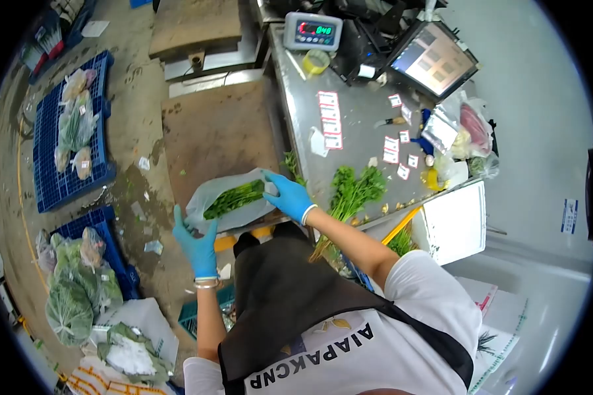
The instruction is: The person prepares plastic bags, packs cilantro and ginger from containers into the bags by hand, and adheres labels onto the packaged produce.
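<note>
A clear plastic bag (pixel 201 197) with green leafy stalks (pixel 234 199) inside lies on a brown board (pixel 217 131) in front of the body. My right hand (pixel 288 196), in a blue glove, pinches the bag's right end. At the bag's left end my left hand (pixel 196 245), also blue-gloved, is open with thumb and fingers spread. A loose bunch of leafy greens (pixel 356 191) rests on the metal table (pixel 303 118), right of my right hand. A few more green leaves (pixel 293 166) show at the table's left edge.
A scale (pixel 313 31), yellow tape (pixel 316 62), printed labels (pixel 331 120), a knife (pixel 395 121) and a screen (pixel 435 59) are on the metal table. A white foam box (pixel 454 222) stands right. Blue pallets (pixel 46 145) with bagged vegetables (pixel 78 125) lie left.
</note>
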Motion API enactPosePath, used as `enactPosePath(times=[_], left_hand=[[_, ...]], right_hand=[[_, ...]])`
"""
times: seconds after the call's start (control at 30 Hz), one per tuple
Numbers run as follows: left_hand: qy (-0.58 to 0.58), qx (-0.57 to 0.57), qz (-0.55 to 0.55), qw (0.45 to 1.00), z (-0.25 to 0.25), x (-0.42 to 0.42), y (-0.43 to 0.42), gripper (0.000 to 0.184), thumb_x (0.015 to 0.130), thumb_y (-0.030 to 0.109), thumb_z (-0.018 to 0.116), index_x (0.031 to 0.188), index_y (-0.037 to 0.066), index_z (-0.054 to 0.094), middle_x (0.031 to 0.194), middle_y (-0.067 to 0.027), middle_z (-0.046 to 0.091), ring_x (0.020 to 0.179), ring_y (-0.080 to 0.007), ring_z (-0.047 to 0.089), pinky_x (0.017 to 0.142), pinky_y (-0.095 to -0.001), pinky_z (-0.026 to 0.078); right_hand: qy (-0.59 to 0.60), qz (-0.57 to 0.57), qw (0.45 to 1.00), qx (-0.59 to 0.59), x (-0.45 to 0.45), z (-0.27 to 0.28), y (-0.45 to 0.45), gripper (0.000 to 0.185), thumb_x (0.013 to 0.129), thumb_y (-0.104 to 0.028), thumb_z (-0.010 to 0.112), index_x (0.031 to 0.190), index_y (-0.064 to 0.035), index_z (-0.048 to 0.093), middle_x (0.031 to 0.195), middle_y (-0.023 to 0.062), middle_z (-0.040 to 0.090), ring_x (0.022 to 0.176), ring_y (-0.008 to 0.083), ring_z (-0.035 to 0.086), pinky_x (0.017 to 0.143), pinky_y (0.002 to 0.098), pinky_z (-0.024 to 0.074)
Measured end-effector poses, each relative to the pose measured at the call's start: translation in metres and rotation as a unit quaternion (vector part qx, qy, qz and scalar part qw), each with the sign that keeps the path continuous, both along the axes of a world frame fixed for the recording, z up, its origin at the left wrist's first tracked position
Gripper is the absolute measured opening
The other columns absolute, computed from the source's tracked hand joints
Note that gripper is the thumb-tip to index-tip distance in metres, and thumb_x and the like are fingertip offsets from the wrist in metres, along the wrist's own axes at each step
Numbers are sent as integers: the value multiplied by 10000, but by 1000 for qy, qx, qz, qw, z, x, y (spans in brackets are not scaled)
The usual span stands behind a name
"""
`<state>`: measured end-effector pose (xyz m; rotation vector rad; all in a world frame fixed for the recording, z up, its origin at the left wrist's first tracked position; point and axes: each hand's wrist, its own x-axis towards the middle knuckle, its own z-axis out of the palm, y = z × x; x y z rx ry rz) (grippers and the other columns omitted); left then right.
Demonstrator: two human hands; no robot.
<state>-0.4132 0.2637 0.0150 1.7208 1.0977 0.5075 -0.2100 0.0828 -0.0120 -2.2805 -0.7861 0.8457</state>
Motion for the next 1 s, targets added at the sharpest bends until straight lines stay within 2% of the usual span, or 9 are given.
enactPosePath(times=[0.13, 0.23, 0.33, 0.5, 0.6, 0.7, 0.8, 0.9, 1.0], left_hand=[[7, 37, 29, 999, 11, 1, -11, 884, 694, 141, 829, 1452, 77, 378, 1088, -83, 486, 958, -205, 478, 883, -341, 434], [19, 110, 32, 993, 8, 4, -15, 861, 701, 147, 827, 1442, 84, 394, 1060, -97, 490, 951, -232, 488, 882, -356, 436], [87, 164, 27, 982, 26, 11, -18, 847, 706, 172, 828, 1434, 83, 403, 1109, -127, 509, 998, -263, 512, 907, -389, 436], [107, 178, 25, 978, -13, 6, -10, 803, 749, 210, 796, 1431, 75, 395, 1209, -174, 519, 1118, -314, 513, 974, -431, 410], [96, 147, 30, 984, -27, 2, -15, 783, 766, 209, 787, 1429, 65, 396, 1217, -169, 526, 1106, -316, 520, 971, -426, 413], [94, 109, 18, 989, -18, -1, -13, 736, 789, 196, 775, 1407, 26, 414, 1258, -153, 514, 1134, -279, 520, 964, -397, 421], [92, 97, 19, 991, -11, -6, -18, 755, 781, 206, 785, 1409, 23, 409, 1236, -171, 527, 1126, -290, 528, 970, -407, 416], [84, 123, 22, 989, -12, -13, -24, 782, 768, 224, 802, 1407, 13, 404, 1220, -184, 536, 1128, -301, 530, 973, -433, 414], [92, 199, 13, 976, -10, -5, -23, 835, 725, 282, 835, 1396, 12, 419, 1196, -189, 554, 1104, -313, 542, 964, -435, 425]], right_hand=[[28, 18, 993, -113, 25, -32, -15, 1138, 705, -386, 792, 1518, -50, 70, 1401, 299, 417, 1164, 463, 525, 958, 463, 465], [-35, 31, 984, -172, 30, -52, -7, 1051, 704, -380, 791, 1499, -46, 189, 1355, 279, 480, 1147, 435, 552, 946, 466, 473], [-15, 179, 934, -308, 45, -91, 0, 656, 788, -319, 706, 1334, -29, 487, 1220, 252, 597, 1073, 413, 608, 901, 457, 505], [-143, 138, 965, -169, 13, -66, 27, 210, 875, -147, 507, 904, -48, 690, 934, 210, 683, 870, 391, 663, 739, 470, 540], [-129, 208, 943, 226, -37, -41, 40, 443, 886, -173, 554, 1319, -97, 501, 1173, 196, 609, 981, 373, 622, 780, 433, 533], [32, 194, 974, 113, -62, 61, 0, 527, 892, -326, 617, 1360, -139, 462, 1177, 177, 609, 990, 329, 633, 802, 408, 525], [19, -155, 987, 40, -71, 48, -90, 526, 863, -357, 661, 1286, -81, 513, 1053, 161, 650, 887, 288, 652, 750, 364, 523], [-15, -470, 882, -42, -70, 19, -176, 615, 771, -475, 722, 1130, 1, 567, 979, 221, 652, 881, 347, 637, 776, 392, 517], [65, -442, 889, -97, -74, -44, -211, 749, 679, -524, 767, 1125, 34, 542, 1011, 263, 643, 930, 385, 633, 812, 421, 513]])
